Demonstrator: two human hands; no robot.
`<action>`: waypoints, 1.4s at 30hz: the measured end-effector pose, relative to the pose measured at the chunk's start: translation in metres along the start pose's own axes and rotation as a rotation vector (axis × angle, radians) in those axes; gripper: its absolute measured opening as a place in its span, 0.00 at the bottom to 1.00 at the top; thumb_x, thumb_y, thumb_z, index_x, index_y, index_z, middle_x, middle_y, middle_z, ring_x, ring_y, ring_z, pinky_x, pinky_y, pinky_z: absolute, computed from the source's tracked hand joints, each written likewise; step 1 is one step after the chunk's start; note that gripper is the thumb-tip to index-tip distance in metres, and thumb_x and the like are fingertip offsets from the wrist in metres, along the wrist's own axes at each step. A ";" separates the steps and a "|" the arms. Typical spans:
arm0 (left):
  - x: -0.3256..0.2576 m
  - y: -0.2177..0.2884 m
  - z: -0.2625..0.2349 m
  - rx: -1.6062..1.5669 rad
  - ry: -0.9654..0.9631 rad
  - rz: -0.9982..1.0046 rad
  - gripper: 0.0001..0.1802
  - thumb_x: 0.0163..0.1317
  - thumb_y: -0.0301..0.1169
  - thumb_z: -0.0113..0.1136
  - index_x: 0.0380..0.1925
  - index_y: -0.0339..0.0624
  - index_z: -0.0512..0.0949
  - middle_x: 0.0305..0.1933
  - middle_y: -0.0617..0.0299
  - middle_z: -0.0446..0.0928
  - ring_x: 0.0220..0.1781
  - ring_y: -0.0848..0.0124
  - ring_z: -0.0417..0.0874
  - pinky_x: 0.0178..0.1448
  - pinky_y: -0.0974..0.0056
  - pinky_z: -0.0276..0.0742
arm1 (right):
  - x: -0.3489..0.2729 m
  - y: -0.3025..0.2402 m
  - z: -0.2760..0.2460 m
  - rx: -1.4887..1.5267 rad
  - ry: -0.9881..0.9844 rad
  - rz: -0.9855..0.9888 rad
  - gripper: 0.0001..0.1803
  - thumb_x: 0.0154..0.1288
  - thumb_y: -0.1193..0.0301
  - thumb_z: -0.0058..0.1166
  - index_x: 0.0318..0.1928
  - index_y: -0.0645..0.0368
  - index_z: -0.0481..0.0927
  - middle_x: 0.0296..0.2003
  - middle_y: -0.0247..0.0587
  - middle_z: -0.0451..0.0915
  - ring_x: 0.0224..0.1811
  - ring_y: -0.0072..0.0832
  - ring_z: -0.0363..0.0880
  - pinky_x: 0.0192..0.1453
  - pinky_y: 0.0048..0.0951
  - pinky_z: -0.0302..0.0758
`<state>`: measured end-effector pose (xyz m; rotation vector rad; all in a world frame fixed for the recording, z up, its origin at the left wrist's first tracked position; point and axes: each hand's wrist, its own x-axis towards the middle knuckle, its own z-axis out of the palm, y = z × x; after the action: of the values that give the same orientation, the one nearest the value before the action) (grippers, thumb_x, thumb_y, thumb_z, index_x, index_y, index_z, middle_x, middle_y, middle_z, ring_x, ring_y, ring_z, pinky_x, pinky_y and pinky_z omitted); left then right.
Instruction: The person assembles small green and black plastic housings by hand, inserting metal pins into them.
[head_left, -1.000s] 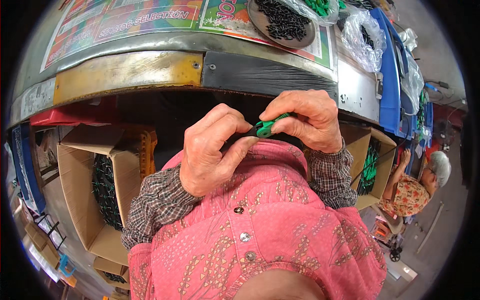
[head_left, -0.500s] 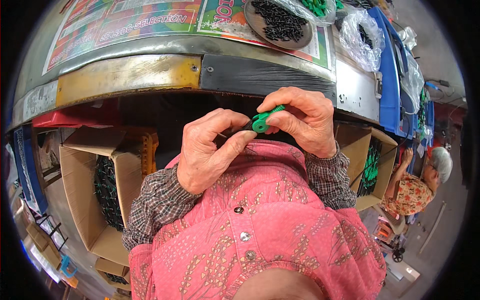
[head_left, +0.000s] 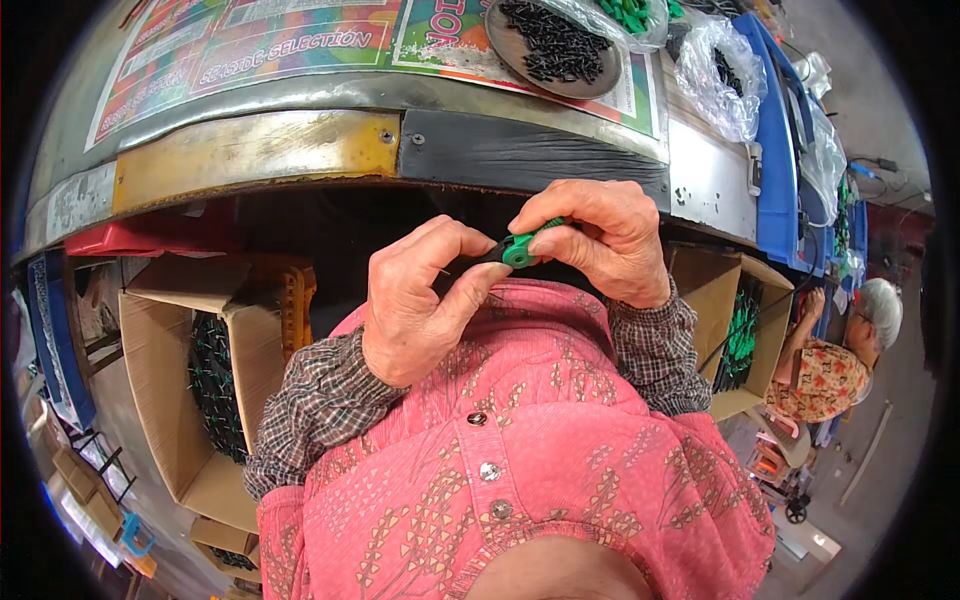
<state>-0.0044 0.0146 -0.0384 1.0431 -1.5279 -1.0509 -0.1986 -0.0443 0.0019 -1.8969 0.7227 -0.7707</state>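
Note:
Both hands meet in front of my pink shirt, just below the table edge. My right hand (head_left: 605,245) pinches a green plastic piece (head_left: 518,253) with a round, holed end between thumb and forefinger. My left hand (head_left: 420,305) is closed on a slim black piece (head_left: 497,252), pinched at its end. The black piece meets the green one at its left side; whether they are joined, I cannot tell. Part of the green piece is hidden behind my right fingers.
A round dish (head_left: 580,90) of small black pieces sits on the table beside plastic bags (head_left: 720,85) and a blue bin (head_left: 778,205). Cardboard boxes (head_left: 165,385) holding black and green parts stand at both sides. Another person (head_left: 825,370) sits at far right.
My right fingers have shifted slightly left and cover more of the green piece. The left hand stays nearly where it was, and both pieces remain held.

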 end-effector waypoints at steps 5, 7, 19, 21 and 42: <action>-0.003 -0.001 0.003 -0.216 -0.027 -0.176 0.07 0.55 0.25 0.64 0.32 0.34 0.77 0.27 0.58 0.77 0.28 0.73 0.78 0.33 0.70 0.72 | -0.003 -0.001 0.006 0.086 0.058 0.092 0.07 0.62 0.72 0.59 0.37 0.64 0.80 0.27 0.36 0.80 0.26 0.17 0.79 0.28 0.17 0.73; -0.002 0.002 0.000 -0.263 -0.041 -0.240 0.07 0.57 0.26 0.63 0.32 0.34 0.77 0.27 0.60 0.77 0.29 0.76 0.78 0.33 0.71 0.72 | -0.002 -0.004 0.006 0.098 0.064 0.157 0.07 0.63 0.73 0.59 0.38 0.65 0.80 0.27 0.34 0.79 0.24 0.15 0.76 0.27 0.16 0.72; -0.003 0.011 -0.007 -0.460 -0.107 -0.441 0.07 0.61 0.27 0.61 0.32 0.33 0.77 0.27 0.68 0.75 0.29 0.85 0.71 0.32 0.76 0.68 | 0.000 -0.008 0.015 0.143 0.109 0.215 0.07 0.67 0.72 0.54 0.36 0.63 0.79 0.22 0.29 0.76 0.21 0.12 0.70 0.23 0.15 0.68; -0.003 0.010 -0.007 -0.401 -0.092 -0.387 0.06 0.60 0.27 0.61 0.32 0.33 0.78 0.26 0.68 0.75 0.29 0.85 0.71 0.32 0.76 0.67 | 0.001 -0.007 0.015 0.143 0.102 0.204 0.07 0.67 0.72 0.54 0.36 0.64 0.79 0.22 0.30 0.76 0.20 0.12 0.70 0.23 0.15 0.67; 0.007 0.022 -0.013 -0.348 -0.067 -0.299 0.08 0.62 0.25 0.59 0.39 0.32 0.78 0.28 0.68 0.76 0.30 0.84 0.72 0.35 0.75 0.69 | 0.009 -0.022 0.003 0.191 0.137 0.247 0.09 0.65 0.72 0.57 0.43 0.63 0.79 0.25 0.29 0.76 0.21 0.11 0.70 0.24 0.15 0.68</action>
<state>0.0043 0.0120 -0.0138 1.0137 -1.2029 -1.5125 -0.1871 -0.0406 0.0223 -1.5603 0.9161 -0.7874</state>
